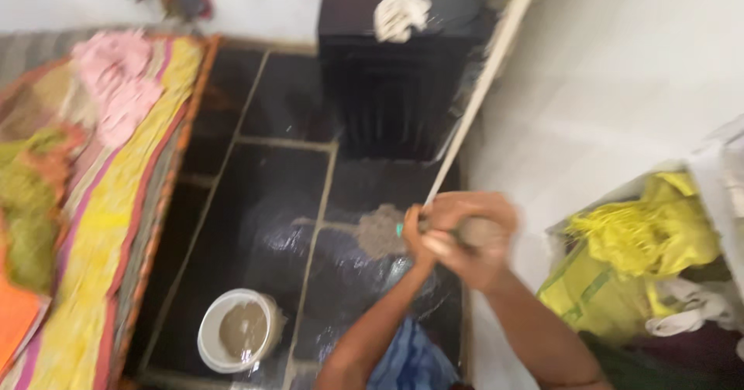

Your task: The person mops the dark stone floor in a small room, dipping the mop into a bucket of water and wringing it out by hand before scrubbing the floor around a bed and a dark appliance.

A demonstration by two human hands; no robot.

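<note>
Both hands are clenched together over a wet, grey-brown cloth [381, 231]. My left hand [418, 239] grips the end toward the middle of the floor, and my right hand [474, 239] wraps the other end near the wall. The cloth bunches out to the left of my fists, above the dark, wet floor tiles [271, 196]. A white bucket [239, 330] holding murky brown water stands on the floor, lower left of my hands. A long pale stick [480, 88] leans diagonally from above down to just over my hands.
A bed with a striped, multicoloured sheet [93, 204] fills the left side. A black boxy appliance [399, 72] with a white rag [401, 12] on top stands at the back. Yellow bags [643, 243] and cloths pile up at the right by the white wall.
</note>
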